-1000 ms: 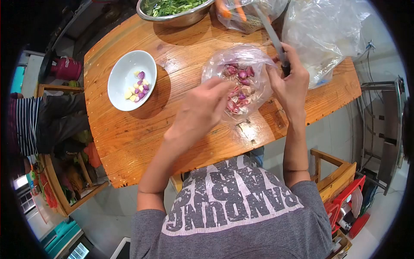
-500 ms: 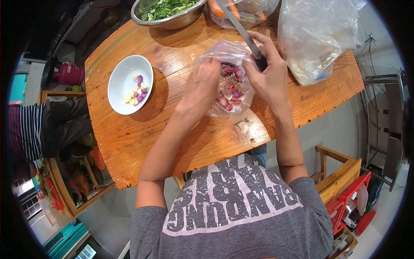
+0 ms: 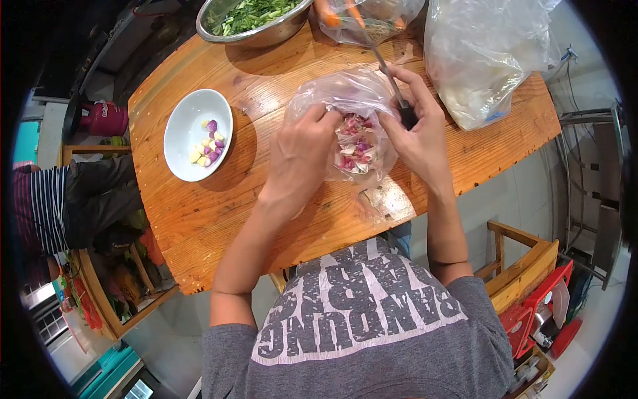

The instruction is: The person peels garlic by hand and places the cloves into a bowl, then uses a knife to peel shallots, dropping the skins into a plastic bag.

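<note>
My left hand (image 3: 304,147) pinches the left edge of a clear plastic bag (image 3: 345,81), its fingertips at the bag's mouth. Shallot skins and pieces (image 3: 357,147) in red, purple and white show inside the open bag. My right hand (image 3: 423,126) grips the dark handle of a knife (image 3: 391,81), whose blade points up and away from me. The thumb and fingers of that hand are also at the bag's right edge. To the left, a white bowl (image 3: 183,136) holds several peeled garlic cloves and small purple shallots (image 3: 212,151).
A metal bowl (image 3: 279,34) of chopped greens stands at the table's far edge. Beside it lie a bag with carrots (image 3: 339,20) and a large clear bag (image 3: 478,73). Another person (image 3: 100,199) is at the left, beyond the wooden table (image 3: 199,233).
The knife has swung, so its blade now shows as a thin edge. My left hand has shifted slightly left and down, and the bag's contents have been stirred, with more white showing.
</note>
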`<state>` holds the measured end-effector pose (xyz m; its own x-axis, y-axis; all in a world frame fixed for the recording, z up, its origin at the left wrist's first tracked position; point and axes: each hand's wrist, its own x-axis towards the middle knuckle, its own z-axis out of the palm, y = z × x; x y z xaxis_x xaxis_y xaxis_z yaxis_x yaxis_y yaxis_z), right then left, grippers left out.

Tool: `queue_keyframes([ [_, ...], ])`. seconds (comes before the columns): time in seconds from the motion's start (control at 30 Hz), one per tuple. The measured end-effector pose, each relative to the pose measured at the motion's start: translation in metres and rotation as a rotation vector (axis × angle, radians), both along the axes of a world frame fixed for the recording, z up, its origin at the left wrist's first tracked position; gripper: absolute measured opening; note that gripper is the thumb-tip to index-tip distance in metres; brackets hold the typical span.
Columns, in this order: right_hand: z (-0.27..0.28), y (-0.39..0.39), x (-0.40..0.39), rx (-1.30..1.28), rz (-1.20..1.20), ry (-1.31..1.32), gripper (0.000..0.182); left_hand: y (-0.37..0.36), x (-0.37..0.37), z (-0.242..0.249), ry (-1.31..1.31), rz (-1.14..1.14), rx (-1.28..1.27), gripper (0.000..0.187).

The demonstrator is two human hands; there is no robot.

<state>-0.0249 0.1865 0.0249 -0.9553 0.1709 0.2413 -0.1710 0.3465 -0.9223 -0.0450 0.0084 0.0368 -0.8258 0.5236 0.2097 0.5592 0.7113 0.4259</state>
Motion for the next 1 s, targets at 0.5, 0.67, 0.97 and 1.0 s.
queue_keyframes([
  [0.5, 0.007, 0.003, -0.013, -0.008, -0.013, -0.010, 0.045, 0.015, -0.029, -0.032, 0.058, -0.047, -0.043, 0.016],
  [0.67, -0.001, 0.008, -0.013, -0.011, -0.047, 0.032, 0.046, 0.013, -0.026, -0.027, 0.003, 0.000, 0.032, 0.017],
  [0.97, -0.004, 0.006, -0.013, -0.035, -0.065, 0.045, 0.045, 0.024, -0.039, -0.043, 0.062, -0.043, -0.020, 0.018],
  [1.0, -0.003, 0.005, -0.013, -0.048, -0.064, 0.034, 0.045, 0.026, -0.041, -0.048, 0.088, -0.042, 0.010, 0.018],
])
